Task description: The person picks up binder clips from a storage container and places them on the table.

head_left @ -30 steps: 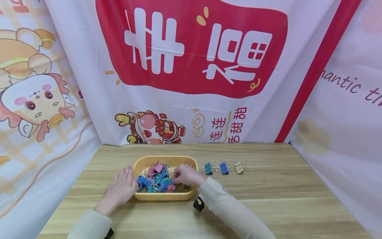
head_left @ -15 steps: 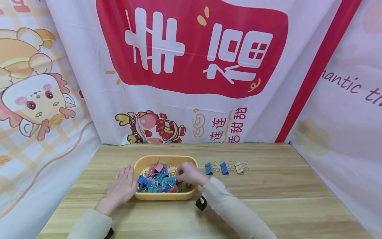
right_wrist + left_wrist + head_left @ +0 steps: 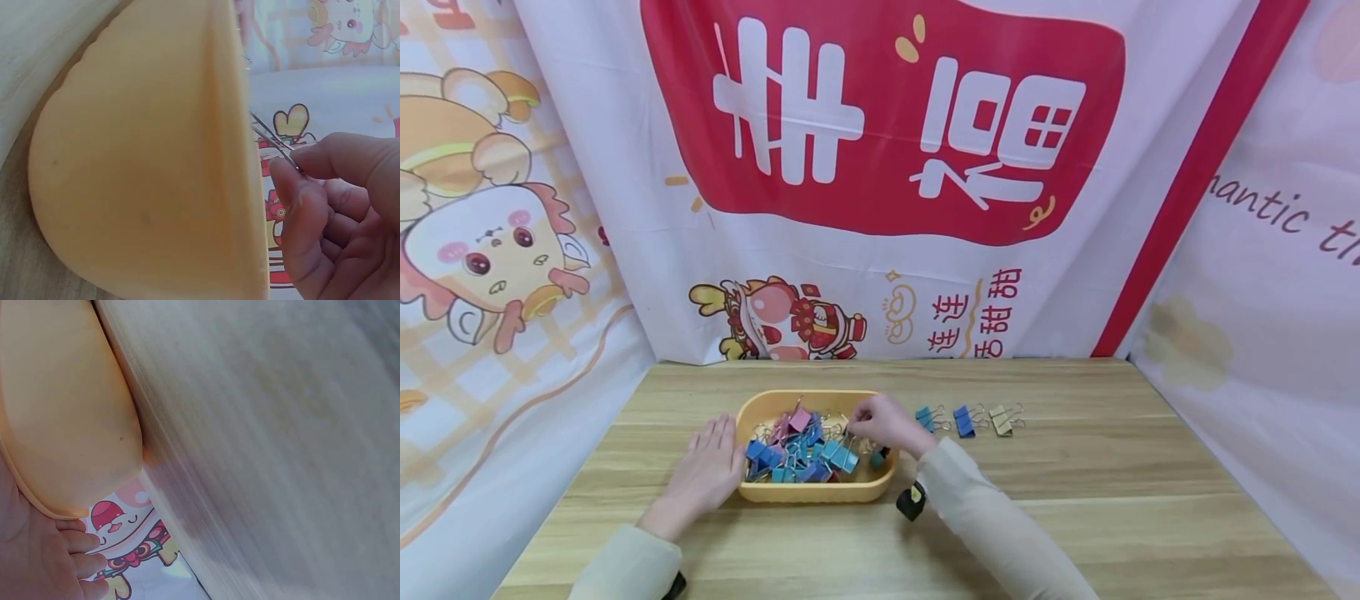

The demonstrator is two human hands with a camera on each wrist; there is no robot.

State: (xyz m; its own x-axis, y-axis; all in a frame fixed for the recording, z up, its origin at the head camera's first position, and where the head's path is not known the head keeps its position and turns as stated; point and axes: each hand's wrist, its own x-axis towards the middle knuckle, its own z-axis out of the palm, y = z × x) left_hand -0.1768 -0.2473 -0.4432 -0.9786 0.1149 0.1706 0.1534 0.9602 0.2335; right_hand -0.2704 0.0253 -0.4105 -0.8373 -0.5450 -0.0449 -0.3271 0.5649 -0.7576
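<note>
My right hand (image 3: 883, 421) is over the right part of a yellow basket (image 3: 808, 493). Thumb and index finger pinch the silver wire handle (image 3: 273, 139) of a binder clip, its light blue body (image 3: 840, 456) hanging below at the pile. In the right wrist view the basket wall hides that body. My left hand (image 3: 706, 462) lies with straight fingers against the basket's left end; in the left wrist view those fingers (image 3: 81, 542) extend past the rim. Pink, blue and teal binder clips (image 3: 763, 456) are heaped in the basket, mostly at its left and middle.
To the right of the basket, a teal clip (image 3: 924, 423), a blue clip (image 3: 964, 422) and a pale yellow clip (image 3: 1001, 422) lie in a row on the wooden table (image 3: 1037, 517). Printed cloth (image 3: 880, 333) hangs along the table's back and sides.
My right hand has moved right and slightly up, drawing the light blue binder clip out from the heap by its handle. A pink clip near it has become mostly covered. My left hand has stayed still.
</note>
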